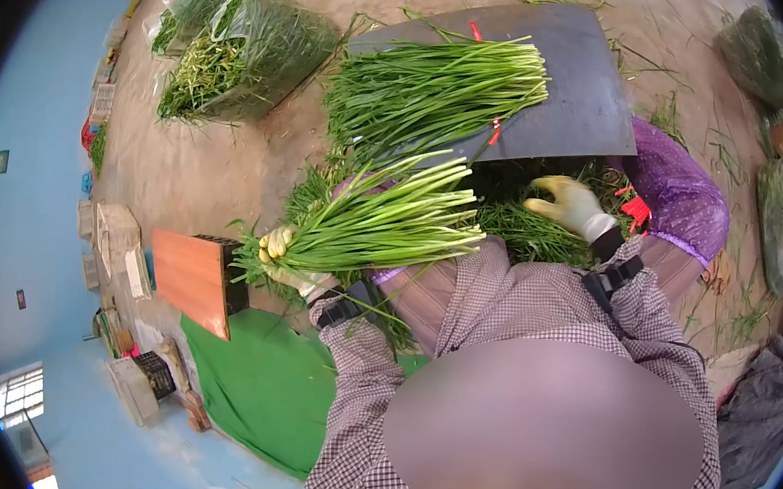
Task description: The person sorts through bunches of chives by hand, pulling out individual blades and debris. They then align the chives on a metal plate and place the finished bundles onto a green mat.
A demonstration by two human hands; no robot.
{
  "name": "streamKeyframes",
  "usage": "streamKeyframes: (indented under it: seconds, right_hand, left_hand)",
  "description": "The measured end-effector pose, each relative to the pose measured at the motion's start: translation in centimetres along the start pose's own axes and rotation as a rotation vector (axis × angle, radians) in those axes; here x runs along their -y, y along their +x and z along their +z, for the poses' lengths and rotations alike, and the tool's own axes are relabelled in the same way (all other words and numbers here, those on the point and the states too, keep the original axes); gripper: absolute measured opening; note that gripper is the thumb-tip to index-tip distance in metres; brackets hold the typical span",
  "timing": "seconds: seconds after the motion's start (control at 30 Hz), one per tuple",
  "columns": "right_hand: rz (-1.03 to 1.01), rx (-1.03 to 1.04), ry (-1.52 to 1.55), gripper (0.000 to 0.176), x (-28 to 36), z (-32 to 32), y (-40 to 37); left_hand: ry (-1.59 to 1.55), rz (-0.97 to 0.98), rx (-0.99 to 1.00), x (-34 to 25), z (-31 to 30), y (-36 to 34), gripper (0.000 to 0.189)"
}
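My left hand (294, 261), in a pale glove with yellowish fingers, is wrapped around the leafy end of a bunch of green chives (394, 221). The pale stem ends fan out to the right over my lap. My gloved right hand (572, 208) holds nothing; its thumb and fingers are apart, above loose chives (534, 235) between my knees. In front, a dark board (584, 103) carries a wide pile of chives (435, 84), with a red tie (495, 132) at its near edge. A cluster of red strips (636, 210) hangs by my right knee.
Clear bags full of greens (273, 59) stand at the upper left; another bag (765, 59) lies at the upper right. An orange-brown panel (192, 277) leans against a dark crate at my left, beside a green cloth (256, 382). Scraps of leaf litter the floor.
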State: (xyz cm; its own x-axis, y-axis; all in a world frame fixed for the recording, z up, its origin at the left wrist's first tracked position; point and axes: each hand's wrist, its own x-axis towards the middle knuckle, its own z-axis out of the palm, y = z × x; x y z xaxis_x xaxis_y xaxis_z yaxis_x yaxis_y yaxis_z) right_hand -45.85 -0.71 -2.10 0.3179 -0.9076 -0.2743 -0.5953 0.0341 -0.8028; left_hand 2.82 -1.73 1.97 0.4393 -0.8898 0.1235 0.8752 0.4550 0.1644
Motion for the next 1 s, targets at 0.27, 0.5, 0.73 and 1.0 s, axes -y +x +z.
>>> streamKeyframes:
  seconds: [0.27, 0.5, 0.73, 1.0]
  right_hand:
    - [0.023, 0.099, 1.317, 0.021, 11.8, 7.4, 4.2]
    - [-0.027, 0.071, 1.521, 0.026, 10.7, 6.0, 4.6]
    - [-0.036, 0.252, 1.138, 0.038, 13.1, 4.7, 4.5]
    - [0.041, 0.255, 1.427, 0.025, 13.3, 6.0, 4.2]
  left_hand:
    - [0.025, -0.038, 0.094, 0.5, 1.2, 0.6, 0.006]
    - [0.034, -0.032, -0.049, -0.6, -0.2, -0.5, 0.004]
    - [0.06, -0.053, 0.052, -0.1, 0.1, -0.1, 0.006]
    - [0.119, -0.068, 0.053, -0.6, -0.2, 0.2, 0.008]
